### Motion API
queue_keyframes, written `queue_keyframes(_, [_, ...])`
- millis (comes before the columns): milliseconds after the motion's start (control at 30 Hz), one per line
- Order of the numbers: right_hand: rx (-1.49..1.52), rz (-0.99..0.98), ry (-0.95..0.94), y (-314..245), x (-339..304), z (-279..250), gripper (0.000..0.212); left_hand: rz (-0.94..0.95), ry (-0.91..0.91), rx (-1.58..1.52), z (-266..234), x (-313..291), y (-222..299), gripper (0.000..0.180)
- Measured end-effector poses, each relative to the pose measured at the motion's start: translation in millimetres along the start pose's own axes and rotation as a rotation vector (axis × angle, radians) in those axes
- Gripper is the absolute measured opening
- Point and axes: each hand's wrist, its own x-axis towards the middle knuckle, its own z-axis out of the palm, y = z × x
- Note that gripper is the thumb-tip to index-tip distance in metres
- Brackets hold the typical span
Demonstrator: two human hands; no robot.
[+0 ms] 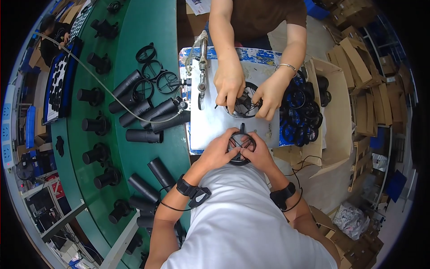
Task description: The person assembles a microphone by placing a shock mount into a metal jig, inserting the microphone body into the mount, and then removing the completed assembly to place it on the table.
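A black ring (240, 162) with thin crossed spokes and a short tab on its far side is held between my two hands, close to my white shirt. My left hand (219, 150) grips the ring's left side, its thumb reaching over the opening. On the other side my right hand (260, 154) closes round the rim, thumb also toward the middle. Just beyond, on the metal-topped work surface (210, 127), another person's hands (271, 95) handle a similar black spoked ring (247, 87). Small details inside my ring are too fine to make out.
A pneumatic tool (203, 67) with a hose stands on the work surface's left. Black tubes (144, 136) and loose rings (145, 53) lie on the green bench (172, 143). To the right, a cardboard box (336, 121) stands beside piled black rings (298, 110). Cables hang near both wrists.
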Motion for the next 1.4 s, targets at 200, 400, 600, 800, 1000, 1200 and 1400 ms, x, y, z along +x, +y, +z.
queue_keyframes(200, [-0.012, 0.004, 0.011, -1.4, -1.1, 1.8, 0.032, 0.016, 0.020, -0.011, 1.0, -0.4, 1.0, 0.054])
queue_keyframes(400, [-0.031, 0.000, 0.033, -3.9, -0.5, 4.9, 0.036, -0.052, 0.076, -0.004, 4.9, 2.7, -1.6, 0.053])
queue_keyframes(600, [-0.020, 0.006, 0.027, -1.6, -0.4, 5.1, 0.036, -0.051, 0.051, -0.013, 3.0, 1.2, -0.9, 0.053])
queue_keyframes(800, [-0.013, 0.005, 0.022, -1.5, -0.8, 5.1, 0.037, -0.054, 0.046, -0.077, 4.0, 0.9, -3.6, 0.054])
queue_keyframes(1000, [-0.008, 0.002, 0.021, -0.4, -0.2, 4.5, 0.037, -0.054, 0.023, -0.074, 2.5, 1.2, -4.1, 0.053])
queue_keyframes(1200, [0.023, -0.007, 0.010, 2.3, 0.5, 3.1, 0.036, -0.056, 0.010, -0.071, 0.4, 1.0, -0.8, 0.054])
queue_keyframes(1400, [0.010, -0.019, 0.002, 5.6, 1.9, 2.4, 0.036, -0.065, -0.006, -0.079, -1.8, 0.2, -0.2, 0.055])
